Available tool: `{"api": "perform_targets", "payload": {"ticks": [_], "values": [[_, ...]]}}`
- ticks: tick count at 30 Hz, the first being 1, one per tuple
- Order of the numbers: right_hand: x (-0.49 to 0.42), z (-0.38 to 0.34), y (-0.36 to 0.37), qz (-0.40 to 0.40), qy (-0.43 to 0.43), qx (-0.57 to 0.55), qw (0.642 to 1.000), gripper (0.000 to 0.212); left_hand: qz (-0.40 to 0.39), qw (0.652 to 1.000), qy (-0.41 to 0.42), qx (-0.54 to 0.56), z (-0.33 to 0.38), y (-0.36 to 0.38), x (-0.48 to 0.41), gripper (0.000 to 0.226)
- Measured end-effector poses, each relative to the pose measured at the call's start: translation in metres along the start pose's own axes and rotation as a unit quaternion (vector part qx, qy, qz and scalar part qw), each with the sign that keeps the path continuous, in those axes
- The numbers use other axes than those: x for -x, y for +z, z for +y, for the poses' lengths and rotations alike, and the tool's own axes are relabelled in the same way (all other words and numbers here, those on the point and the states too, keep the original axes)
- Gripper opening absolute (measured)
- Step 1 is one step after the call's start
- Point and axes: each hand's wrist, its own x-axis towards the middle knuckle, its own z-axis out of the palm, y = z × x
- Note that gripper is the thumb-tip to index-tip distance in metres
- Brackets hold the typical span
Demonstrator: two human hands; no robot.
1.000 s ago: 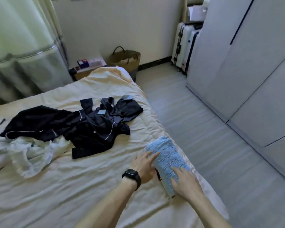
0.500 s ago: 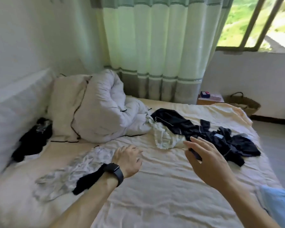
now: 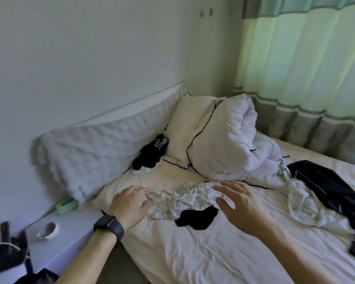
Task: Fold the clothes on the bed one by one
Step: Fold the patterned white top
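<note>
Left hand (image 3: 129,208): laid on the left end of the crumpled white printed garment (image 3: 178,199), fingers bent onto the cloth. Whether any is pinched cannot be told.
Wrist: a dark smartwatch (image 3: 109,225) is worn.
Right hand (image 3: 238,203): held over the garment's right end, fingers straight and spread apart, nothing gripped. Contact cannot be judged.
Garment: bunched in a strip on the bed (image 3: 193,253), between the two hands, just in front of the rolled duvet (image 3: 223,140).
Black cloth (image 3: 197,219): a small piece, lying against the garment's near edge.
Other clothes: dark pyjamas with white piping (image 3: 326,187) and a pale crumpled garment (image 3: 301,203) are spread to the right; a black garment (image 3: 152,152) is tucked beside the pillow (image 3: 180,130).
</note>
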Motion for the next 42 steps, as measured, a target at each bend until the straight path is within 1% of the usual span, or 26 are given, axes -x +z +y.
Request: {"api": "perform_targets", "payload": {"ticks": [2, 4, 8, 10, 13, 17, 20, 22, 24, 26, 28, 30, 31, 34, 35, 37, 40, 42], "values": [[-0.014, -0.005, 0.016, -0.01, -0.014, -0.017, 1.0, 0.039, 0.007, 1.0, -0.016, 0.0, -0.019, 0.006, 0.003, 0.044], [-0.028, -0.007, 0.037, -0.02, -0.025, -0.021, 0.999, 0.039, 0.014, 0.999, -0.029, 0.012, -0.034, 0.013, 0.002, 0.042], [-0.052, -0.012, 0.087, -0.057, 0.002, -0.036, 0.998, 0.039, -0.02, 0.999, -0.037, 0.004, -0.065, 0.032, -0.013, 0.043], [-0.072, -0.015, 0.117, -0.069, 0.021, -0.035, 0.997, 0.04, -0.041, 0.998, -0.037, 0.007, -0.084, 0.048, -0.04, 0.043], [-0.11, -0.014, 0.171, -0.107, 0.061, -0.018, 0.992, 0.041, -0.087, 0.996, -0.022, -0.001, -0.115, 0.084, -0.095, 0.043], [-0.169, -0.004, 0.267, -0.154, 0.127, -0.002, 0.98, 0.04, -0.159, 0.987, 0.016, 0.001, -0.174, 0.154, -0.192, 0.043], [-0.21, 0.012, 0.338, -0.216, 0.185, 0.017, 0.958, 0.042, -0.249, 0.968, 0.038, -0.024, -0.224, 0.214, -0.244, 0.045], [-0.237, 0.021, 0.379, -0.265, 0.244, 0.034, 0.932, 0.048, -0.299, 0.951, 0.049, -0.057, -0.256, 0.255, -0.271, 0.048], [-0.261, 0.032, 0.419, -0.312, 0.308, 0.043, 0.898, 0.059, -0.344, 0.934, 0.045, -0.087, -0.283, 0.295, -0.3, 0.054], [-0.281, 0.044, 0.454, -0.325, 0.363, 0.028, 0.873, 0.076, -0.389, 0.915, 0.02, -0.106, -0.308, 0.334, -0.318, 0.066], [-0.296, 0.055, 0.487, -0.308, 0.417, -0.007, 0.855, 0.091, -0.406, 0.906, 0.004, -0.119, -0.328, 0.368, -0.323, 0.081], [-0.309, 0.068, 0.514, -0.289, 0.467, -0.026, 0.835, 0.092, -0.411, 0.902, 0.012, -0.132, -0.34, 0.395, -0.321, 0.093], [-0.315, 0.073, 0.524, -0.276, 0.486, -0.019, 0.829, 0.086, -0.413, 0.901, 0.011, -0.131, -0.344, 0.404, -0.319, 0.096], [-0.326, 0.085, 0.533, -0.233, 0.514, 0.028, 0.825, 0.055, -0.427, 0.896, 0.009, -0.123, -0.348, 0.417, -0.32, 0.099], [-0.326, 0.086, 0.529, -0.227, 0.52, 0.031, 0.823, 0.05, -0.437, 0.891, 0.012, -0.125, -0.348, 0.416, -0.322, 0.099], [-0.325, 0.083, 0.508, -0.188, 0.53, 0.008, 0.827, 0.043, -0.46, 0.877, 0.018, -0.136, -0.346, 0.403, -0.331, 0.097], [-0.326, 0.062, 0.445, -0.059, 0.548, -0.087, 0.83, 0.03, -0.502, 0.853, 0.022, -0.139, -0.333, 0.371, -0.347, 0.082], [-0.33, 0.039, 0.387, 0.019, 0.539, -0.141, 0.83, 0.019, -0.526, 0.844, 0.023, -0.105, -0.317, 0.339, -0.359, 0.071]]}}
